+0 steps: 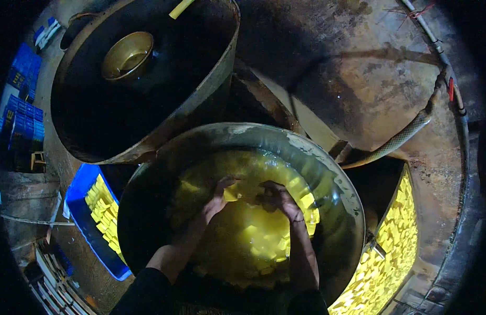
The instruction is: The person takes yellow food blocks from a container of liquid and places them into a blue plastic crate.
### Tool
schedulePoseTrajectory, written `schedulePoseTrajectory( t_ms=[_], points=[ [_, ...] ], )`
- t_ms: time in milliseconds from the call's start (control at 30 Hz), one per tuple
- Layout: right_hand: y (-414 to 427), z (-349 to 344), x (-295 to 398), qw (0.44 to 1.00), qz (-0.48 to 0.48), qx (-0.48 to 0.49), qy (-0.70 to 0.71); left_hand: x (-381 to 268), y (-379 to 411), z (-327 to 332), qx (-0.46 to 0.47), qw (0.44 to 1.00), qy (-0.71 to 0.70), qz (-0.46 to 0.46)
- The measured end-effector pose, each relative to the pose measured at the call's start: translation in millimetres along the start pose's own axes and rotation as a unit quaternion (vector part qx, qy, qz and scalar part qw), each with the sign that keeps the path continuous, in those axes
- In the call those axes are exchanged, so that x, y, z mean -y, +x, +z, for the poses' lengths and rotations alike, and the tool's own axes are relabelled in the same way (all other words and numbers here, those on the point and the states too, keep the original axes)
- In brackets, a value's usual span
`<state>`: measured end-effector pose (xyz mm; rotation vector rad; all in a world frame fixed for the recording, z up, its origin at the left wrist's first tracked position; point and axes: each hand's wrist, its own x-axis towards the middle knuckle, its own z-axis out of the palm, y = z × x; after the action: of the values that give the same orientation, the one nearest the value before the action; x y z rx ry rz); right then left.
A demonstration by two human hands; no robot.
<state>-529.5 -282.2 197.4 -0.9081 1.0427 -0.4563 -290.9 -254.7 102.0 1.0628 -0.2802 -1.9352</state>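
A large round metal tub of cloudy yellowish water stands before me. My left hand grips a yellow block over the middle of the tub. Opposite it, my right hand curves inward with bent fingers, at or just above the water. Shadow hides whether anything is in its grasp. More yellow blocks lie in the water by my right wrist, and others show blurred beneath the surface. A wristband circles my right wrist.
A blue plastic crate of yellow pieces stands left. A container heaped with them sits right. Behind the tub rises a tall dark vat, a bowl inside it. A hose runs to the tub's right side. Slatted wood lies lower left.
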Motion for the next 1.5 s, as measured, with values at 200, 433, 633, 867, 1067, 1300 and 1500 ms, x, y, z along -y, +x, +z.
schedulePoseTrajectory(
  t_ms=[200,433,633,867,1067,1300,1500],
  points=[
    [-21.3,34.6,7.9,0.914,-0.128,-0.168,-0.347,48.9,3.6,53.0,0.128,0.981,-0.144,0.005],
    [-21.0,71.6,-25.3,0.670,-0.272,-0.292,-0.626,56.8,-25.8,88.5,0.116,0.946,-0.300,-0.031],
    [72.4,50.4,-13.1,0.942,0.074,-0.298,-0.136,-23.1,-50.3,56.7,0.019,0.917,-0.397,0.013],
    [136.9,-18.4,-97.7,0.759,-0.231,-0.307,-0.525,-100.5,-39.9,101.0,0.143,0.951,-0.243,0.128],
    [89.9,14.8,-77.0,0.967,-0.195,-0.079,-0.146,-133.0,-67.4,83.1,0.181,0.930,-0.307,0.094],
    [101.3,104.2,-118.5,0.842,-0.135,-0.136,-0.504,-175.4,-120.7,133.7,0.230,0.915,-0.304,0.135],
    [93.3,110.5,-113.5,0.895,0.007,-0.169,-0.412,-219.9,-210.1,117.7,0.206,0.895,-0.325,0.228]
  ],
)
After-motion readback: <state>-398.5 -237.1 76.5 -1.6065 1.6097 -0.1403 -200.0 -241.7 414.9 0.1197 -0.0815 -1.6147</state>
